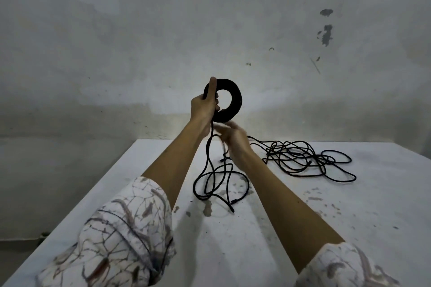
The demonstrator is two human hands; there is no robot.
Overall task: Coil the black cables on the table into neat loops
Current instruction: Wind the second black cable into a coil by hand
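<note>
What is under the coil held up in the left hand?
Below the coil, its loose tail hangs onto the table. The blurred right hand hides part of it.

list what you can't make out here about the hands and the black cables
- Right hand, head view: motion blur hides its fingers, so its grip on the cable can't be judged.
- Coil: the left hand covers its left side; the loops merge into one black ring, count unreadable.
- Tangled cable on the table: strands overlap; how many cables unclear.
- Connector: too small to identify.
</note>
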